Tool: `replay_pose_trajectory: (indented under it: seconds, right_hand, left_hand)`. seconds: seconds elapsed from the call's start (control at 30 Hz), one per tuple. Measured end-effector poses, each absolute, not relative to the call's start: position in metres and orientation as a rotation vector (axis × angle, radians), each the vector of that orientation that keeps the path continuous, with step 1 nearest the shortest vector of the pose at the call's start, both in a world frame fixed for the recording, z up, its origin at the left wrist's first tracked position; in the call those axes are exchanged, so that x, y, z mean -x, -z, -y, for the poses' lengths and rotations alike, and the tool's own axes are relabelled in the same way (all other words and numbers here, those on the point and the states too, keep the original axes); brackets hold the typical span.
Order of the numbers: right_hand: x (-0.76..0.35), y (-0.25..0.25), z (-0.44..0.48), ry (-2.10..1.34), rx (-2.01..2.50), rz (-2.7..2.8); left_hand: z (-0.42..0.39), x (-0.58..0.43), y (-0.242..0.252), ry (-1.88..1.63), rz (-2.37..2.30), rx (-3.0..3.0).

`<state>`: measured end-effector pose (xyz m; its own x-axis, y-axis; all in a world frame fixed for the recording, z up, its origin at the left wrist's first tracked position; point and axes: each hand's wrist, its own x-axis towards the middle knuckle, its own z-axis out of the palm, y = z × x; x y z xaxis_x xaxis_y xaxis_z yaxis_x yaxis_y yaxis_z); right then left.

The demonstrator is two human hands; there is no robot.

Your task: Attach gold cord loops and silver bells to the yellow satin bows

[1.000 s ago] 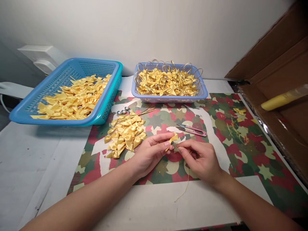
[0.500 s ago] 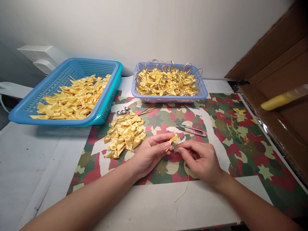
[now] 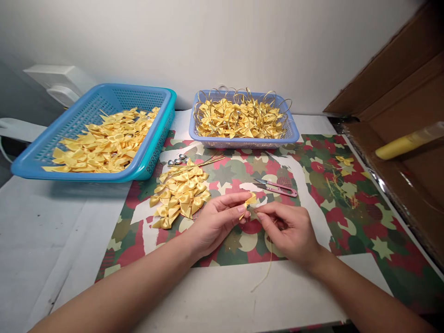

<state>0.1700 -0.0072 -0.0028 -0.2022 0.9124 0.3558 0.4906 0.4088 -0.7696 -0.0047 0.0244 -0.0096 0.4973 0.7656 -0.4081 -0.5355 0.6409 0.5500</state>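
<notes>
My left hand (image 3: 222,215) pinches a yellow ribbon bow (image 3: 250,200) between thumb and fingers, over the middle of the patterned sheet. Just to its right, my right hand (image 3: 291,229) is closed, thumb against forefinger, close to the bow. From it a thin yellow thread (image 3: 269,263) trails down over the white sheet. Whether a needle is also between those fingertips is too small to tell. Left of my left hand lies a pile of yellow satin bows (image 3: 182,194), with thin gold wires (image 3: 204,163) across its top. Thread snips (image 3: 277,187) with pink handles rest beyond my hands.
A blue basket (image 3: 69,175) of yellow bows stands at the left. Behind the mat, a lilac basket (image 3: 246,142) holds bows with gold wire loops. Several silver beads (image 3: 178,161) sit near the pile. Thread scraps (image 3: 342,185) lie right, beside a cardboard box (image 3: 398,88).
</notes>
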Motion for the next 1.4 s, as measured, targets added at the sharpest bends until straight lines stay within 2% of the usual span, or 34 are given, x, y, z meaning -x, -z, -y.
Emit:
replay_pose_trajectory:
  seconds: [0.77, 1.0, 1.13, 1.4]
  right_hand:
    - [-0.166, 0.012, 0.013, -0.874, 1.212, 1.711]
    - [-0.164, 0.011, 0.0, -0.761, 1.143, 1.844]
    - [-0.164, 0.014, -0.002, -0.809, 1.174, 1.867]
    - [-0.164, 0.016, 0.001, -0.809, 1.233, 1.854]
  left_hand:
    - [-0.021, 0.006, 0.019, -0.795, -0.698, -0.528]
    - [-0.015, 0.007, 0.014, -0.902, -0.741, -0.866]
    - [-0.013, 0.003, 0.01, -0.968, -0.833, -1.073]
    - [-0.012, 0.001, 0.01, -0.931, -0.963, -1.168]
